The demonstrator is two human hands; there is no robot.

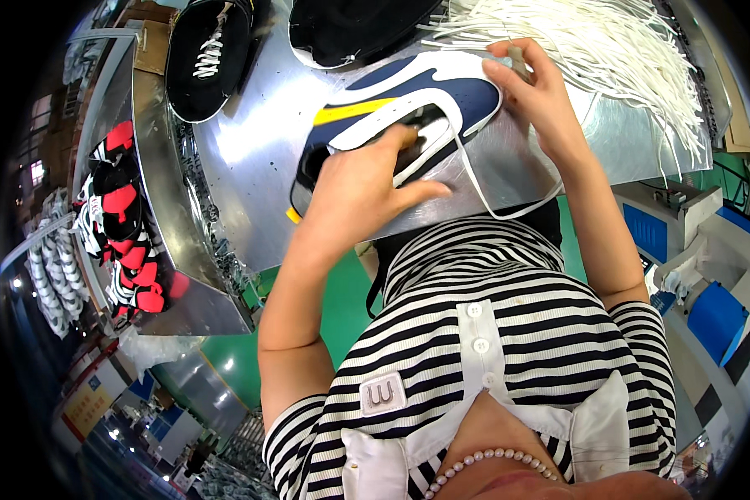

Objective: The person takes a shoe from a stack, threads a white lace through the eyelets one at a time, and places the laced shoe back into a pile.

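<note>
A navy, white and yellow shoe upper [375,92] lies on the metal table, toe toward the right. My left hand [354,183] holds it at the opening, with fingers reaching inside and partly hidden, and the thumb stretched out on the near side. From the throat of the upper, a white shoelace [475,179] runs down in a loose loop past the table's near edge and up toward the right. Just off the toe, my right hand [546,92] is closed around the short beige handle of a thin pointed tool [518,62]; its tip is hard to make out.
A large heap of white shoelaces [575,42] covers the table's far right. Black shoes [196,75] rest at the far left, one laced in white, and another dark shoe [350,25] sits behind the upper. Red, black and white shoe parts [125,217] lie beyond the metal ledge [162,183].
</note>
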